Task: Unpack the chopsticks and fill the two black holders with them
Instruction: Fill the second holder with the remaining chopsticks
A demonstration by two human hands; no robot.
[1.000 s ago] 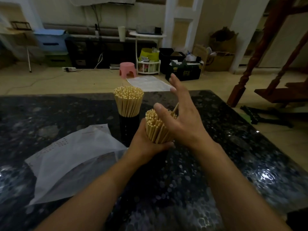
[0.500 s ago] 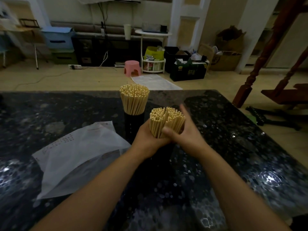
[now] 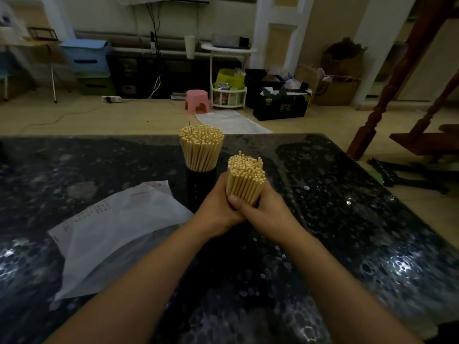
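Note:
A black holder (image 3: 200, 184) stands upright at the middle of the dark table, packed with pale wooden chopsticks (image 3: 201, 147) that fan out above its rim. Just right of it a second upright bundle of chopsticks (image 3: 245, 178) is wrapped by both hands. My left hand (image 3: 218, 209) grips it from the left and my right hand (image 3: 267, 212) from the right, thumb across the front. One or two sticks poke above the rest. Whatever is under this bundle is hidden behind my hands, so the second holder cannot be made out.
An emptied white and clear plastic bag (image 3: 111, 232) lies flat on the dark speckled stone table (image 3: 347, 207), left of my arms. Beyond the far table edge are the floor, a pink stool (image 3: 197, 100) and boxes. A wooden stair post (image 3: 372, 125) stands at the right.
My right hand, raised and spread over the bundle a second ago, has come down and closed round its right side. The sticks now stand tighter and more level.

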